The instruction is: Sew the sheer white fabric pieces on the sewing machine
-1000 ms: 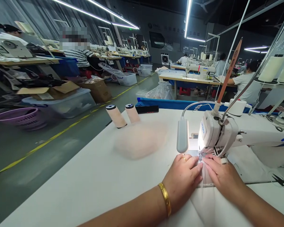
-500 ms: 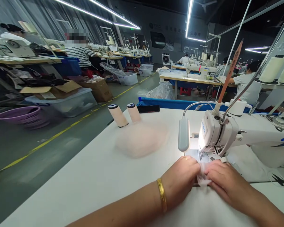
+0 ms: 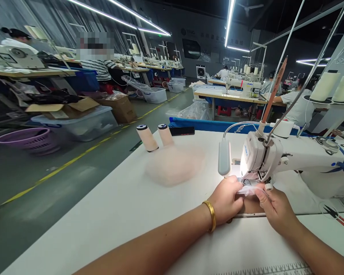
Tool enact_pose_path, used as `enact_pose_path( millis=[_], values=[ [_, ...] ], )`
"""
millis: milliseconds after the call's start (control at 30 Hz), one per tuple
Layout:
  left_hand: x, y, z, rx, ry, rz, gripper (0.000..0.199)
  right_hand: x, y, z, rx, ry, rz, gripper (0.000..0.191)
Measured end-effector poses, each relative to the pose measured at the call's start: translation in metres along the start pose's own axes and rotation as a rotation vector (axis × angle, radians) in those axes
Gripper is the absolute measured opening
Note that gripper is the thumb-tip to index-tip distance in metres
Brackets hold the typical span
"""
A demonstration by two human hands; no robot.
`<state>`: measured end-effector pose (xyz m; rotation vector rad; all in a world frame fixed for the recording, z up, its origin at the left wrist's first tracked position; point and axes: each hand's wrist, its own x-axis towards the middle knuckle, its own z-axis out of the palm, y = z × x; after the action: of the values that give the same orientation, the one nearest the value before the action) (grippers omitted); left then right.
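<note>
A strip of sheer white fabric [image 3: 249,190] stretches between my two hands, right at the needle area of the white sewing machine [image 3: 262,156]. My left hand [image 3: 227,199], with a gold bangle at the wrist, pinches the fabric's left end beside the presser foot. On the other side my right hand [image 3: 278,208] grips the right end between thumb and fingers. The machine's lamp [image 3: 224,157] shines just behind my left hand. To the left lies a pale sheer pinkish piece [image 3: 174,166], blurred in outline, on the white table [image 3: 126,214].
Two thread cones [image 3: 147,138] and a dark flat object [image 3: 182,131] stand near the table's far edge. Red-handled snips [image 3: 339,219] lie at the right. A ruler scale [image 3: 278,269] runs along the front. Co-workers sit at other machines beyond.
Both hands have moved slightly up and apart, drawing the white fabric sideways at the needle. Fabric that covered the table front has gone from there, showing the ruler scale.
</note>
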<state>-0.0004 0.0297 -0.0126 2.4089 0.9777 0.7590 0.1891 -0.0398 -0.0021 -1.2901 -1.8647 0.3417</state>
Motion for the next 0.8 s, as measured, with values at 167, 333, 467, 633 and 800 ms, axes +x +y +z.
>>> enact_pose_path(
  millis=[167,333,467,633,800],
  values=[
    [-0.0007,0.0009,-0.0039,-0.073,-0.016,0.021,0.025,-0.0014,0.0012,-0.0023,-0.028,-0.002,-0.025,0.038],
    [0.0002,-0.0008,-0.0049,-0.096,0.025,0.044,0.011,-0.0011,-0.0021,-0.0035,-0.015,0.001,-0.025,0.038],
    [0.0012,-0.0033,-0.0016,-0.106,0.032,0.046,0.014,-0.0004,-0.0050,-0.0013,-0.035,0.030,-0.003,0.041],
    [0.0022,-0.0039,-0.0009,-0.113,0.049,0.057,0.021,-0.0009,-0.0030,0.0003,-0.063,0.044,-0.005,0.041],
    [-0.0043,-0.0027,-0.0052,-0.063,0.038,0.179,0.027,-0.0016,0.0010,-0.0057,-0.107,-0.087,-0.141,0.036]
  ],
)
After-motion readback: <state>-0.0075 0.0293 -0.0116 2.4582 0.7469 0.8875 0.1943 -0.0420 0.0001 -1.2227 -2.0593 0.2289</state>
